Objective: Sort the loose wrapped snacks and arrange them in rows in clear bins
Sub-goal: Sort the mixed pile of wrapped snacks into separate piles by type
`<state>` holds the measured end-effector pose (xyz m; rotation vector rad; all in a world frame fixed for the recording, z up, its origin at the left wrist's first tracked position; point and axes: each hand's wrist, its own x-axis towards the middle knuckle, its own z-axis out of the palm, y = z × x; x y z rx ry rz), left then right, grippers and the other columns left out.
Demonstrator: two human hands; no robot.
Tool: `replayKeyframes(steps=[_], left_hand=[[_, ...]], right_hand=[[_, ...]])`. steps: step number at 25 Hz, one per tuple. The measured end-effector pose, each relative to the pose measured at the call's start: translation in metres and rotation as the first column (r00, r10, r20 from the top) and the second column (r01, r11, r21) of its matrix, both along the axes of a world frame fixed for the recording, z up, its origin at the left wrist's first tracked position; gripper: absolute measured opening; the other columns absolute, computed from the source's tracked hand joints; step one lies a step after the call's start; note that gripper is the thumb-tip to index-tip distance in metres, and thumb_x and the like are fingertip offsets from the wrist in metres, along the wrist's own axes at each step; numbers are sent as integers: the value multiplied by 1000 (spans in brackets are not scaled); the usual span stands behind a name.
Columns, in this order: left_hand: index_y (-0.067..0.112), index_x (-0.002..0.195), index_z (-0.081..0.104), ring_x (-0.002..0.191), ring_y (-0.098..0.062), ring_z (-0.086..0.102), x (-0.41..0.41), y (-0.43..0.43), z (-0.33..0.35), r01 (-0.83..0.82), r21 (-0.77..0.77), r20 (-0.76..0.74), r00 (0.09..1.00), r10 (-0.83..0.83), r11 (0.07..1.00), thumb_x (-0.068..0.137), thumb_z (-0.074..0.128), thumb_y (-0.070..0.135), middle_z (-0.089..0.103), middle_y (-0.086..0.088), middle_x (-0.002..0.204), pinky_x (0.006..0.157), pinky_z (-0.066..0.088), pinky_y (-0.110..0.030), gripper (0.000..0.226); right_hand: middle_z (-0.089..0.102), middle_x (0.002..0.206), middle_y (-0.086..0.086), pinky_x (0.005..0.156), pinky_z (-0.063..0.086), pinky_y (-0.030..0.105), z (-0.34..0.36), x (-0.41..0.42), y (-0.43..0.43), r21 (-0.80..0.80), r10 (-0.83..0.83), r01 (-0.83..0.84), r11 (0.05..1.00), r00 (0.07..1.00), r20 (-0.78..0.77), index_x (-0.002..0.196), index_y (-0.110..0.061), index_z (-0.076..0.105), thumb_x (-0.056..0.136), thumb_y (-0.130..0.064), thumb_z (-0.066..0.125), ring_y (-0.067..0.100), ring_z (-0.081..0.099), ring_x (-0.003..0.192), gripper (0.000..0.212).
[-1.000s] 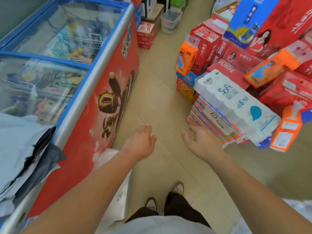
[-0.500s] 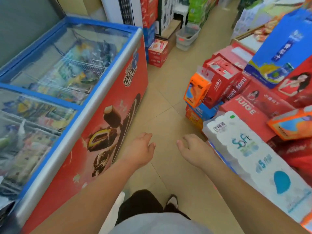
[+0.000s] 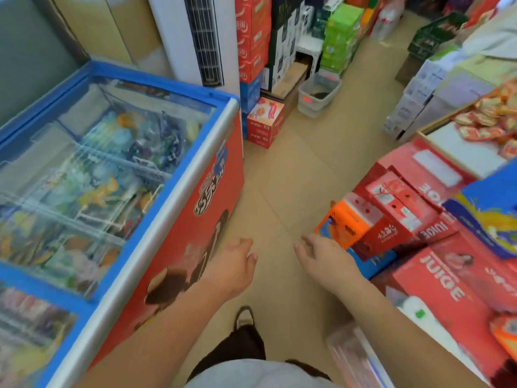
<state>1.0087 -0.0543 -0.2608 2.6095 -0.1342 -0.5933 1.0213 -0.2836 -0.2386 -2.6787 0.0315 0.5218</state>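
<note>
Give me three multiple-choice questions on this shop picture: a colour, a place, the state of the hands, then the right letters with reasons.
1. What colour is the side of the freezer?
A. red
B. green
C. white

2. Where do the wrapped snacks lie?
A. on the freezer
B. on the floor
C. on the counter at far right

3. What do the left hand and right hand hold?
A. a snack each
B. nothing
C. a bin

1 A: the panel is plainly red.
2 C: the snacks lie heaped on that raised white surface.
3 B: both hands are empty, fingers relaxed.
</note>
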Motion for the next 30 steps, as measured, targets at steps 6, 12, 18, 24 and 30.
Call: replayKeyframes(steps=[6, 12, 18, 24, 30], left_hand=[[11, 136, 52, 119, -32, 57, 183, -30, 14, 85, 6, 23, 996, -85, 996, 105, 42, 37, 55, -8, 135, 98, 49, -45, 41], [11, 149, 45, 134, -30, 50, 355, -91, 3, 157, 39, 27, 987, -158, 987, 107, 43, 36, 52, -10, 147, 110, 42, -38, 50], [13, 150, 45, 135, -25, 49, 510, -151, 15, 146, -14, -27, 989, -146, 989, 108, 41, 38, 53, -7, 147, 109, 39, -34, 49], [15, 154, 41, 134, -24, 51, 694, -189, -8, 269, -3, -55, 962, -269, 963, 108, 40, 41, 51, -6, 150, 108, 42, -33, 52], [14, 154, 41, 139, -25, 48, 858, -249, -4, 400, -12, -77, 914, -399, 917, 107, 43, 40, 49, -7, 152, 111, 40, -34, 54]], right_hand=[[67, 125, 0, 94, 49, 36, 21, 148, -30, 20, -114, 112, 993, 987, 113, 127, -22, 66, 105, -53, 39, 23, 60, 121, 46], [66, 130, 2, 99, 50, 39, 6, 305, -94, 23, -173, 171, 985, 978, 120, 127, -21, 65, 105, -54, 39, 25, 57, 127, 47], [61, 143, -1, 107, 47, 38, -10, 449, -150, 93, -241, 236, 967, 970, 35, 143, -22, 58, 104, -52, 43, 21, 54, 135, 51], [66, 138, 3, 103, 50, 39, -38, 592, -226, 8, -329, 330, 944, 941, -79, 137, -18, 63, 103, -51, 45, 24, 58, 130, 51], [68, 134, -2, 101, 52, 38, -34, 701, -250, 61, -538, 549, 833, 832, -139, 133, -21, 66, 102, -50, 46, 19, 61, 125, 47]])
